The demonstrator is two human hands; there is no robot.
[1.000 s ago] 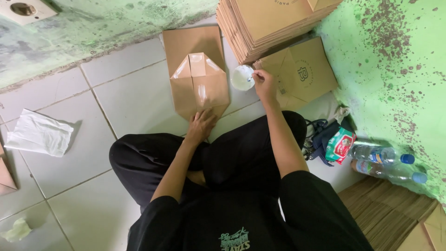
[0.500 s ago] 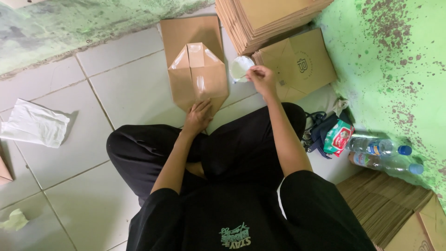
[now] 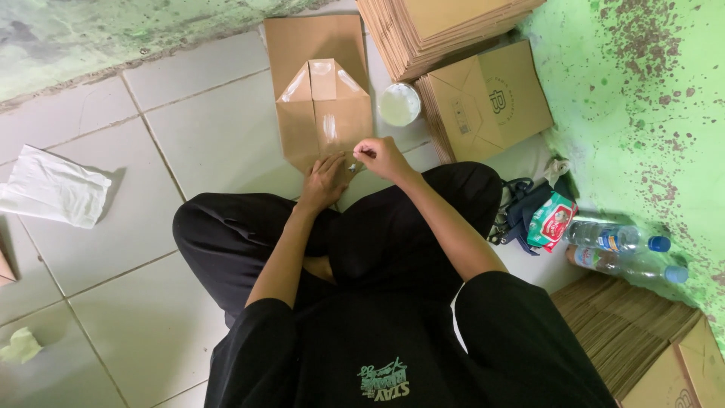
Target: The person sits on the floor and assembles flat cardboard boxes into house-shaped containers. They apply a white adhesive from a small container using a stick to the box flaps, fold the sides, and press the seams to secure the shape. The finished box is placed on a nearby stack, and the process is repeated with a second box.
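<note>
A partly folded brown cardboard box [image 3: 323, 113] with a glossy inner lining lies flat on the tiled floor in front of my crossed legs. My left hand [image 3: 323, 181] rests on its near edge with the fingers laid flat, holding nothing. My right hand [image 3: 381, 156] hovers at the box's near right corner, next to the left hand. Its fingertips are pinched on a small greyish item that I cannot make out. A small round white cup [image 3: 399, 104] stands just right of the box.
A tall stack of flat cardboard [image 3: 438, 30] and a folded box [image 3: 491, 98] sit against the green wall. Two plastic bottles [image 3: 619, 245], a packet [image 3: 551, 219] and another cardboard stack [image 3: 627, 325] lie to the right. White paper [image 3: 53, 193] and a crumpled tissue [image 3: 21, 346] lie left.
My right hand has come back from the white cup to the box's near edge, beside my left hand, which has stayed on the box.
</note>
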